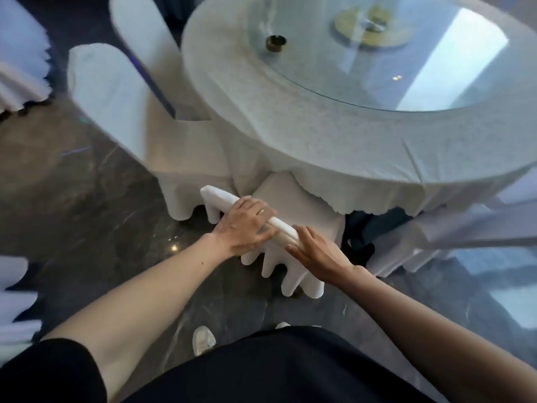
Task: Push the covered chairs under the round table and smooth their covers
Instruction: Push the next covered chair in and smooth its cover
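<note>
A white-covered chair (293,196) stands right in front of me, its seat partly tucked under the round table (319,146) with its white cloth. My left hand (244,225) curls over the top edge of the chair's back, fingers wrapped on the cover. My right hand (313,251) lies flat along the same top edge, just to the right, fingers pressed on the cover. The cover's scalloped hem (290,274) hangs below my hands to the floor.
Two more covered chairs (116,97) stand at the table's left, another (465,231) at the right. A glass turntable (377,53) with a small gold cup (275,43) tops the table. Dark marble floor (87,199) lies around. My shoes (203,340) are close behind the chair.
</note>
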`<state>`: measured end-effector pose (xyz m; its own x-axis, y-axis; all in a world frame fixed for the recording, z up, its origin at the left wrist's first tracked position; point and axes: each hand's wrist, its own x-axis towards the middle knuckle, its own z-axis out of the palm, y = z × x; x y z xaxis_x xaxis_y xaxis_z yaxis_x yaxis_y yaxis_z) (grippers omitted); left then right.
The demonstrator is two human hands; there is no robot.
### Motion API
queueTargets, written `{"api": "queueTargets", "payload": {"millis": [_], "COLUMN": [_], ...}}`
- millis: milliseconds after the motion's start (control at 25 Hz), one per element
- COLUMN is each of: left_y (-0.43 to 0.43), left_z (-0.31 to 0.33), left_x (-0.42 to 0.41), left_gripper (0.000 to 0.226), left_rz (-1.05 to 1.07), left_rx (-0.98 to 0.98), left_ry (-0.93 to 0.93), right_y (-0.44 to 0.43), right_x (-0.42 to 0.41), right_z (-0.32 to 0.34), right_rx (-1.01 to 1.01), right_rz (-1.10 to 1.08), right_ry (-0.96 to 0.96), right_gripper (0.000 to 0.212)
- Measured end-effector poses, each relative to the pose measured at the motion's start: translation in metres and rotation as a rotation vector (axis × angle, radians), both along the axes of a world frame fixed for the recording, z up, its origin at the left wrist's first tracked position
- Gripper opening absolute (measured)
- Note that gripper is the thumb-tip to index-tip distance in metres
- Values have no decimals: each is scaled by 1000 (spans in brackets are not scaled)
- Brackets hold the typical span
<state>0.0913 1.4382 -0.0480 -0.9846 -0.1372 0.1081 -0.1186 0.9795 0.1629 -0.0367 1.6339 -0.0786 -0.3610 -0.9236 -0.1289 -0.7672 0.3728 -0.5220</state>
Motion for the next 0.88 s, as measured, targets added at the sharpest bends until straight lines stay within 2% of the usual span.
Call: {"api": "queueTargets", "payload": {"millis": [200,360,520,640,880], "left_y": [-55,-81,-88,-97,-109], "left_z": [2,-1,2,1,0], "left_x": [-2,0,-10,-20,-25], "left_gripper": [46,35,32,34,33], "left_rz": [-243,-345,-419,-477,-578], "left_rx": [39,110,125,117,147], "left_ry": [-51,-31,-95,-166,-193], "right_y": [-21,-40,-57,-61,-61], "right_x": [49,75,83,83,84], "right_z": [2,17,27,27,22], "right_rx": [62,204,319,309,331], "right_rz": [-379,-605,-691,-742,-745], "right_ry": [265,298,296,306,327], "right_gripper": [53,58,48,45,45]}}
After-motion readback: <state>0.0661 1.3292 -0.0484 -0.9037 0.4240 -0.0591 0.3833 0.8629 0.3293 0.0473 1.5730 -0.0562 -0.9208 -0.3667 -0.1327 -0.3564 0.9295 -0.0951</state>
